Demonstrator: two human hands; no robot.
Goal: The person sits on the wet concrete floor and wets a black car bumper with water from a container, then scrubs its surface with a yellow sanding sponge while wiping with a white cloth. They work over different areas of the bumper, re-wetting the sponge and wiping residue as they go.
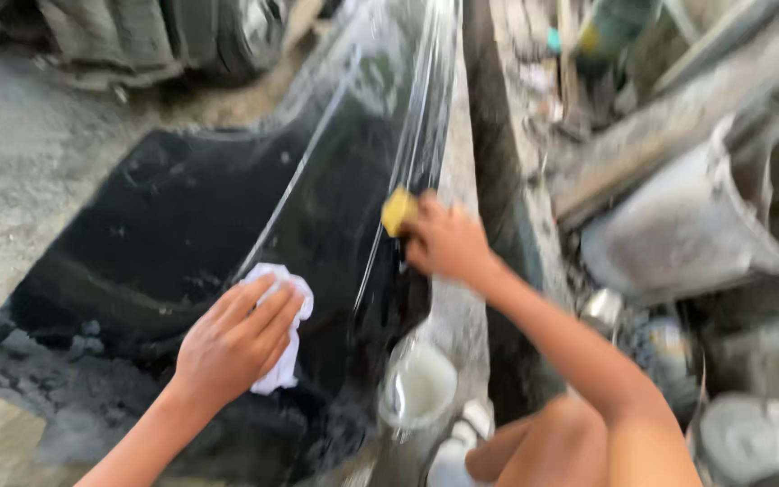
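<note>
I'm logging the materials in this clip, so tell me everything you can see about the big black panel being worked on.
The black panel is a large, glossy, curved sheet, possibly a vehicle body part, lying low on the grey ground. Its surface is wet and reflective, with bright streaks running along its right side and dull grey residue along its near lower edge. The left hand presses a white cloth flat on it near the middle. The right hand holds a small yellow block against its right edge. The picture is blurred, so finer detail cannot be made out.
</note>
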